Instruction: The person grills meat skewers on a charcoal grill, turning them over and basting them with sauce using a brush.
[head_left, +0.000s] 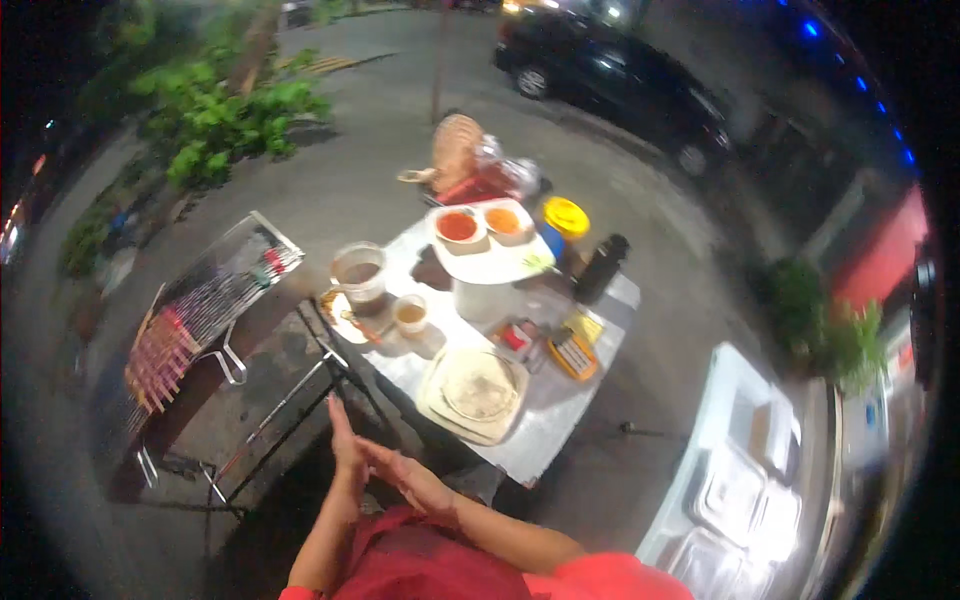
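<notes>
My left hand points up in front of my body, flat and holding nothing. My right hand meets it at an angle, its fingertips touching or just overlapping the left palm, also without an object. Beyond them stands a small silvery table. Nearest on it are stacked cream plates with a round flat piece on top, perhaps a flatbread or dish. To the left, skewered food lies on the wire grate of a grill.
A white tray carries bowls of red sauce and orange sauce. A tub of brown liquid, a smaller cup and a black bottle share the table. Lidded clear containers sit at right. A dark car is beyond.
</notes>
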